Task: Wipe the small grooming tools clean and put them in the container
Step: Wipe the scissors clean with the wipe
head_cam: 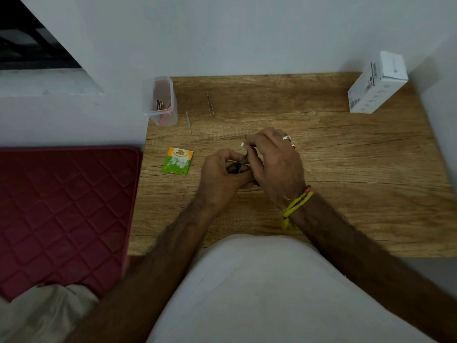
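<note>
Between both hands, dark-handled scissors (pixel 237 166)

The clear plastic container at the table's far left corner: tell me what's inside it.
Inside the clear plastic container lie a red item and a small dark metal tool. What exactly they are is too small to tell, and the frosted walls hide anything lower down.
</note>
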The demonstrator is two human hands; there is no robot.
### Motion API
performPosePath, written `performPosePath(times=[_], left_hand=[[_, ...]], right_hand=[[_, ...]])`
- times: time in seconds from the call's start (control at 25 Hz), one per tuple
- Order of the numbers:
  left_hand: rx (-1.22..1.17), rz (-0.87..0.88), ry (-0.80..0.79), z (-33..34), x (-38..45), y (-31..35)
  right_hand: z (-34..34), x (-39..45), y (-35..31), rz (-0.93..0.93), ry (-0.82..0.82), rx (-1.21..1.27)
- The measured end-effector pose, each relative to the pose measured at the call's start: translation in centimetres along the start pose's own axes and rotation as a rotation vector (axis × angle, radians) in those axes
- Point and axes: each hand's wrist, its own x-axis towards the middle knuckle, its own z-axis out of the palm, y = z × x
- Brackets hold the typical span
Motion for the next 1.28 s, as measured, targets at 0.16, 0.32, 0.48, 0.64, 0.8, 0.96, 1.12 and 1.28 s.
performPosePath(times=[0.16, 0.32, 0.48, 0.64, 0.8, 0.96, 1.12, 1.28], left_hand=[[-0.006, -0.013, -0.017, 0.2, -0.1, 0.0], [-0.02, -0.02, -0.021, 0.3, -0.2, 0.0], [-0.042, -0.003, -0.028, 0.3, -0.1, -0.1], [-0.107, 0.009, -0.032, 0.1, 0.0, -0.4], [-0.111, 0.08, -0.122, -0.4, 0.3, -0.3], [-0.154, 0.069, -0.223, -0.4, -0.3, 0.1], [-0.293, 0.008, -0.308, -1.1, 0.2, 0.3], [-0.338, -0.038, -0.262, -1.0, -0.1, 0.1]], right_hand=[[0.3, 0.4, 0.3, 0.014, 0.035, -0.001], [0.3, 0.6, 0.5, 0.034, 0.009, 0.054], [0.2, 0.2, 0.7, 0.06, -0.063, 0.113], [-0.4, -0.1, 0.8, 0.09, -0.083, 0.228], [-0.6, -0.8, 0.5, 0.039, -0.089, 0.193], [-0.5, -0.7, 0.6, 0.042, -0.083, 0.147], [-0.4, -0.3, 0.0, 0.067, -0.042, 0.147], [-0.7, -0.7, -0.2, 0.086, -0.014, 0.149]])
